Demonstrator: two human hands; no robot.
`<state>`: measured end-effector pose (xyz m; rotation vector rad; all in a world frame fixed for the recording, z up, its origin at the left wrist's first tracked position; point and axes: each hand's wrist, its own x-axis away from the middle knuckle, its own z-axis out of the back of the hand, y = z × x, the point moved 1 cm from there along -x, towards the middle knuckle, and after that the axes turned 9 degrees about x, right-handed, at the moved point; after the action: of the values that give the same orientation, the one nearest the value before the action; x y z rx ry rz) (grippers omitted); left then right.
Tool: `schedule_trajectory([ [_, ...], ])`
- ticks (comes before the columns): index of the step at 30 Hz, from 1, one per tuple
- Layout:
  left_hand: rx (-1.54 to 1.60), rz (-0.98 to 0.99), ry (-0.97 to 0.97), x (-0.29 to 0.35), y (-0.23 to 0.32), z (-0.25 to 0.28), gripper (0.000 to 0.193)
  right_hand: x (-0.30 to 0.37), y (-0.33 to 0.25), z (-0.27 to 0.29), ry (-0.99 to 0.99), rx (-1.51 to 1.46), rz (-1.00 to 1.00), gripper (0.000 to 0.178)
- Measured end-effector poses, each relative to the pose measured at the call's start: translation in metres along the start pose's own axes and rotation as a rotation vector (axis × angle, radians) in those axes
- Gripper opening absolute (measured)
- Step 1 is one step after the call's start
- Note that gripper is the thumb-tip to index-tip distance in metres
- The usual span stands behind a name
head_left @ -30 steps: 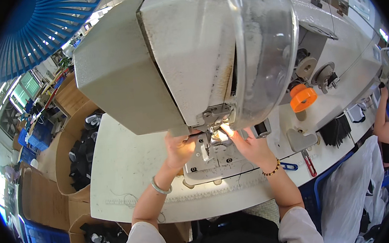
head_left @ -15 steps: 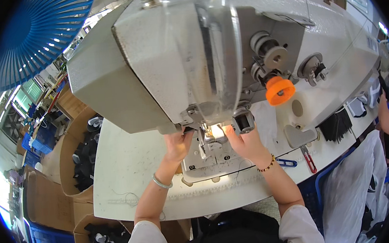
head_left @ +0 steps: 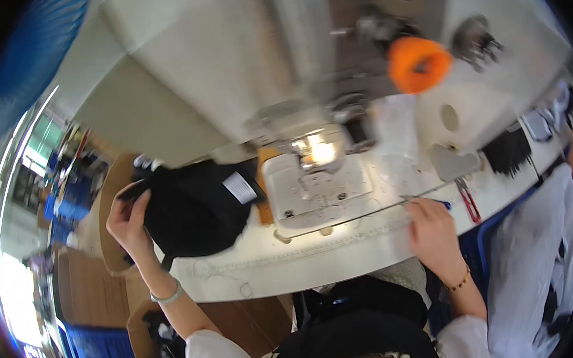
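Note:
My left hand (head_left: pixel 128 218) pinches a black cloth piece (head_left: pixel 194 206) by its left edge. A white label (head_left: pixel 239 188) shows on the cloth's right part. The cloth spreads over the left of the table, beside the sewing machine's needle plate (head_left: pixel 322 200). On the right, my right hand (head_left: pixel 433 235) has its fingers closed over blue thread snips (head_left: pixel 446 204); only the tip and a bit of the blue handle show. The lit needle area (head_left: pixel 318 151) of the sewing machine has neither hand at it.
Red-handled snips (head_left: pixel 469 201) lie right of my right hand, near a bundle of black strips (head_left: pixel 508 153). An orange knob (head_left: pixel 419 64) sticks out from the machine. Cardboard boxes (head_left: pixel 89 285) stand at the left, white plastic sheeting (head_left: pixel 528 254) at the right.
Both hands have left the needle area. The left has drawn the black cloth out to the left; the right has moved right and down onto the blue snips. The view has shifted.

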<state>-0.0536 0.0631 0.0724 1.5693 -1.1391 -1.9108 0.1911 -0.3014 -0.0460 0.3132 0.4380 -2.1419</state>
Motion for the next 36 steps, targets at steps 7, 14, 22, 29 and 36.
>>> schedule_trajectory([
  [7, -0.275, 0.486, -0.597, 0.026, 0.026, -0.027, 0.013, 0.018, 0.057, -0.05, 0.04, 0.128, 0.029, 0.024],
  [14, 0.256, 0.824, -0.87, 0.061, -0.015, -0.092, 0.009, 0.019, 0.036, -0.023, 0.008, -0.453, -0.209, 0.017],
  [22, 0.349, 0.866, -0.892, 0.068, -0.02, -0.106, 0.008, -0.054, -0.039, 0.011, 0.066, -0.594, 0.311, 0.039],
  [29, 0.338, 0.911, -0.867, 0.069, -0.018, -0.102, 0.009, -0.081, -0.068, 0.009, 0.06, -0.515, 0.435, 0.039],
  [36, 0.354, 0.919, -0.875, 0.07, -0.018, -0.104, 0.008, -0.089, -0.073, 0.008, 0.092, -0.431, 0.506, 0.032],
])
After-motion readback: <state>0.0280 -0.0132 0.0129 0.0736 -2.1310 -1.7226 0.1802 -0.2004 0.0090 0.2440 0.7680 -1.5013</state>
